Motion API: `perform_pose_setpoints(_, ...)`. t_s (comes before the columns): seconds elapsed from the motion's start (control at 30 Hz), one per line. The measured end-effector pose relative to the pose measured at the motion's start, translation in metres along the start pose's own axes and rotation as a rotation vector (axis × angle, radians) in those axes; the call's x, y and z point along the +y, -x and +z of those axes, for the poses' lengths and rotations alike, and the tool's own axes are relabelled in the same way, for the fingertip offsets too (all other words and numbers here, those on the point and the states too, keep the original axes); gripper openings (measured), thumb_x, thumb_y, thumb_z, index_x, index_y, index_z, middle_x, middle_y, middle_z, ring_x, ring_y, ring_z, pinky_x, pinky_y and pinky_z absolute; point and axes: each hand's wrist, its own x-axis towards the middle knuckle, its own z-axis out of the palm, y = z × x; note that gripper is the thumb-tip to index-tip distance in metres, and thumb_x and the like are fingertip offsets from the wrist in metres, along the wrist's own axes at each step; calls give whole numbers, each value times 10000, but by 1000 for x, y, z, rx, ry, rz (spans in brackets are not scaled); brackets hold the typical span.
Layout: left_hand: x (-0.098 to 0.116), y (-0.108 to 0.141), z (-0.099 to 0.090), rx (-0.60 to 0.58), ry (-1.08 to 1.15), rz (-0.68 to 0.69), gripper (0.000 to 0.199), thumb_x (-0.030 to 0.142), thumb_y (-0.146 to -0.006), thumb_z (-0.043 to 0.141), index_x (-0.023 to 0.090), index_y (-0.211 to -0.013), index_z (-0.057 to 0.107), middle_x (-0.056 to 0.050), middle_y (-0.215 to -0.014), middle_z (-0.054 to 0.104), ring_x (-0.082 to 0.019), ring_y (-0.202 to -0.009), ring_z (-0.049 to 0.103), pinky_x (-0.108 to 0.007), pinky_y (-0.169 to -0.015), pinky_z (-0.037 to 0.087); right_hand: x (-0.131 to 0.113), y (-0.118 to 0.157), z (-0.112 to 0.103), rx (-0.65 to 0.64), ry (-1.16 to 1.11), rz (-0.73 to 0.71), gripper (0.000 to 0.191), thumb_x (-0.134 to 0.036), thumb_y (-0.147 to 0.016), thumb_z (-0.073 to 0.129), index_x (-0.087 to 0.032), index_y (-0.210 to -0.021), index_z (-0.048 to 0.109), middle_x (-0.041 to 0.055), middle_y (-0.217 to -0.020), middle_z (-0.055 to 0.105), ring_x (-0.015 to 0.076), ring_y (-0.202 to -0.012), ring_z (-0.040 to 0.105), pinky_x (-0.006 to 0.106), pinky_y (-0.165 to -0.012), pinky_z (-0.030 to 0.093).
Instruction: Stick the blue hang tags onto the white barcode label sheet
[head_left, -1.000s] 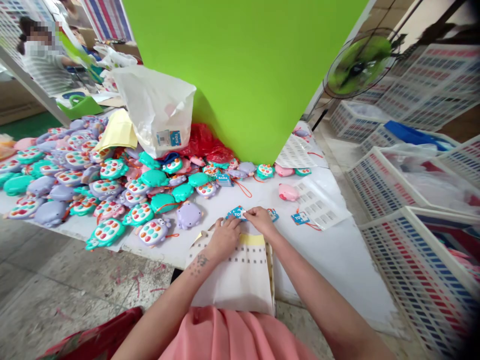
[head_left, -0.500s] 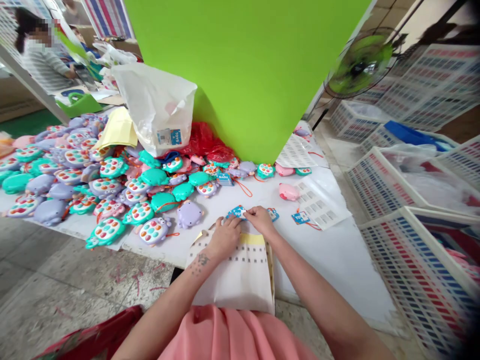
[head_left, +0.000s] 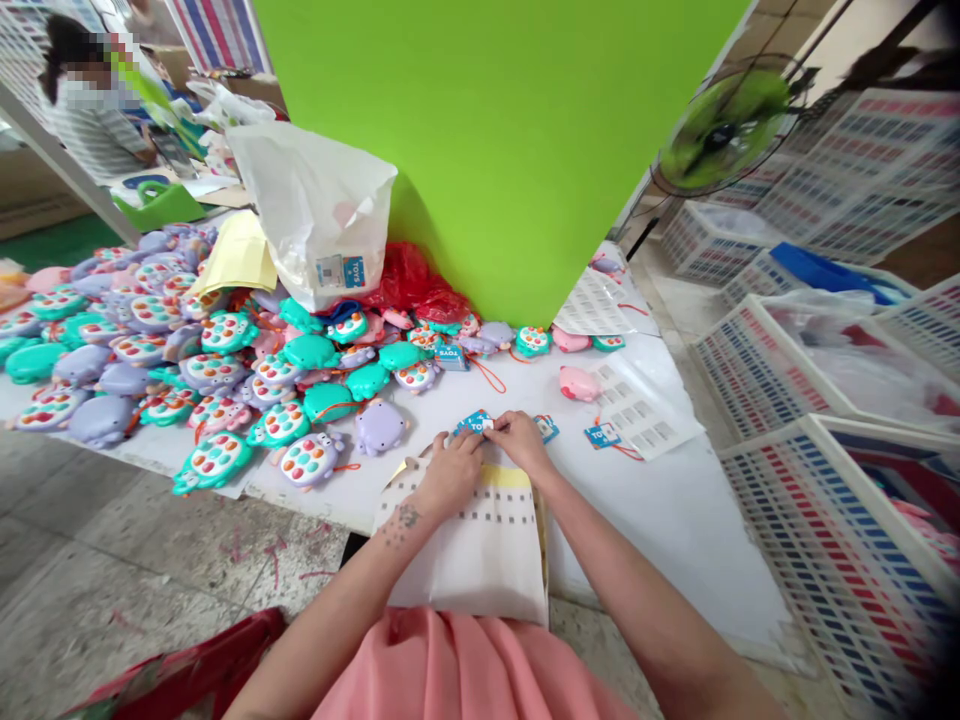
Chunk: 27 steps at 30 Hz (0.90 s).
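Palm down, my left hand rests on a white sheet of small printed stickers with a yellow strip near its top. Its extended fingers touch the lower edge of a blue toy hang tag on the table. Thumb and forefinger of my right hand are pinched at the tag's right side, on what looks like a small white sticker. Other blue tags lie partly behind that hand. Farther right are a single blue tag with an orange cord and a pink toy.
Purple, green and pink animal-shaped toys are heaped on the left. A white plastic bag stands against the green panel. More sticker sheets lie at right. White crates and a fan are beyond the table.
My right fingertips have shifted slightly and pressed closer to the tag, so less of the white piece shows. My left hand stays in place.
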Motion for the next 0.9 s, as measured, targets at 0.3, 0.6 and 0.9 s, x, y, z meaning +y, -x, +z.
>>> perform_pose_setpoints(0.3,-2,-4,-7,-33,30,-18,262,101,-862,375,180,-992,588,-90,-1180,550,-227,-1096,483,-517,-959,337,6,-7,3,-15,-39,69,344,-356,-641,705,-181,-895,555,-8,-694,624,156,-684,602,258,-640,419)
perform_pose_setpoints(0.6,-3,-4,-4,-19,21,-14,239,112,-864,385,186,-962,589,-85,-1205,542,-224,-1101,487,-513,-961,340,4,-7,1,-13,-108,76,182,-342,-673,656,-192,-708,558,-2,-638,620,154,-641,592,257,-600,412)
perform_pose_setpoints(0.9,-2,5,-4,34,53,-15,173,160,-879,409,197,-935,568,-66,-1237,548,-226,-1175,444,-527,-991,308,14,-15,-5,-65,-342,137,148,-327,-649,628,-193,-631,569,-1,-547,613,148,-527,569,250,-502,420)
